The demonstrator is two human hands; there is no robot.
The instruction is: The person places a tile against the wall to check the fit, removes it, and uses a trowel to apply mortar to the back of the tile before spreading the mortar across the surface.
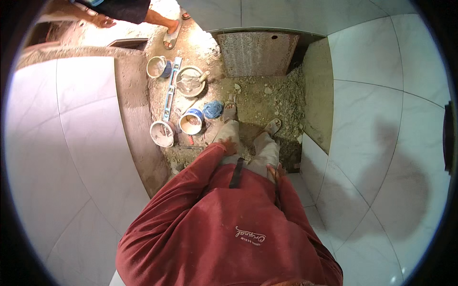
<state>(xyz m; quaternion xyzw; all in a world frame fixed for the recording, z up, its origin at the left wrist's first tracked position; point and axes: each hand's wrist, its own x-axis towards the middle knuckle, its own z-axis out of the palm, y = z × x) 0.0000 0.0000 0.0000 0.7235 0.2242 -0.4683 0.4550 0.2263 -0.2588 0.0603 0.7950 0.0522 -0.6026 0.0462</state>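
My left hand [230, 146] lies open on my left thigh, with nothing in it. On the outer side of my right thigh rests my right hand [274, 172]; the fingers that show lie flat against the trousers, and the rest is partly hidden by the sleeve. Ahead and to the left of my legs stand a blue-and-white bucket [191, 122] with some mix inside, a whitish bucket [162, 134] and a crumpled blue bag [213, 109]. Farther off is a round basin [190, 81] of grey mix with a trowel [204, 76] on its rim. Beside it lies a blue spirit level [171, 89].
Another bucket [159, 67] stands beyond the level. A rough slab [257, 53] leans under the tiled ledge ahead. Rubble [286, 95] covers the ground at right. Tiled surfaces [367, 119] flank both sides. At the far left are another person's leg [162, 20] and hand [102, 20].
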